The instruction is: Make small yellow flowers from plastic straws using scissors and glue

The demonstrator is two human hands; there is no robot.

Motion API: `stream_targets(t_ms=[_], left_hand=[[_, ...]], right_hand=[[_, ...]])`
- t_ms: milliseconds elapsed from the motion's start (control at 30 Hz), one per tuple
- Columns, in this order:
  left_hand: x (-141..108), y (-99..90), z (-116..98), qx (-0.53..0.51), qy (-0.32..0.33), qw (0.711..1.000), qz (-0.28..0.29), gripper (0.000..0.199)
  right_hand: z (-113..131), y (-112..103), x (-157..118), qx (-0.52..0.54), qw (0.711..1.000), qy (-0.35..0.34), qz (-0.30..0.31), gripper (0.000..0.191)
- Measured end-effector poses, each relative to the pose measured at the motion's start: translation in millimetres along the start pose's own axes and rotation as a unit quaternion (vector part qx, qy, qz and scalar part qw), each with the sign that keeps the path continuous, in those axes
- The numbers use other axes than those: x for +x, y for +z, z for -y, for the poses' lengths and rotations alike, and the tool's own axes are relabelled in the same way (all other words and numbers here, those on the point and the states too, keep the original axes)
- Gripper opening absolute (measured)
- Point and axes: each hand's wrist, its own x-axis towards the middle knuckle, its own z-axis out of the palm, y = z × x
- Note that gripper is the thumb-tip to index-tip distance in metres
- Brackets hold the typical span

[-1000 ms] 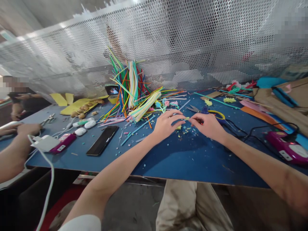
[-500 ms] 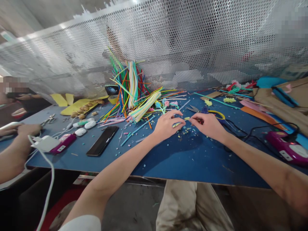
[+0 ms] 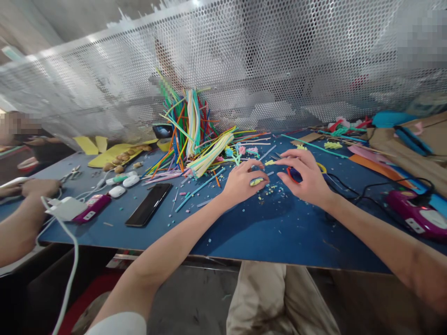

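Observation:
My left hand [image 3: 241, 184] rests low over the table with its fingers curled round a yellow pipe-cleaner piece [image 3: 256, 181]. Just beyond its fingertips is another yellow piece [image 3: 270, 163], bumpy and short. My right hand [image 3: 307, 179] has its thumb and fingers apart, with the index fingertip close to that second piece; whether they touch I cannot tell. Under the right hand shows a tool's blue and orange handle [image 3: 295, 174], mostly hidden. Small coloured clippings [image 3: 270, 190] lie between the hands. Pipe-cleaner flowers [image 3: 240, 151] are behind the left hand.
A big bundle of pipe cleaners [image 3: 192, 123] stands by the perforated metal screen [image 3: 279, 60]. A black phone [image 3: 148, 204] lies left, a purple power strip [image 3: 417, 216] right. Another person's hand [image 3: 42, 187] is at the far left. More yellow pieces [image 3: 333, 145] lie behind.
My right hand has opened from a pinch and lifted slightly, fingers now spread. The yellow piece between the hands sits a little farther back. My left hand has barely moved.

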Motion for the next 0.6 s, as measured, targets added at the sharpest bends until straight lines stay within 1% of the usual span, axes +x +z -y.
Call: stream_targets(t_ms=[133,267,400,600], left_hand=[[0.1,-0.1,0.0,0.018,-0.002,1.000,0.000,0.014],[0.0,-0.8,0.4,0.029,-0.005,1.000,0.002,0.012],[0.0,-1.3,0.7,0.029,-0.003,1.000,0.002,0.012],[-0.3,1.3,2.0,0.046,0.006,0.999,-0.007,0.019]], right_hand=[[0.8,-2.0,-1.2,-0.048,0.999,0.014,-0.013,0.019],[0.5,-1.6,-2.4,-0.071,0.997,0.028,-0.006,0.008],[0.8,-0.4,-2.6,-0.076,0.997,0.023,0.005,0.010],[1.8,1.4,-1.9,-0.083,0.996,0.029,0.019,0.012]])
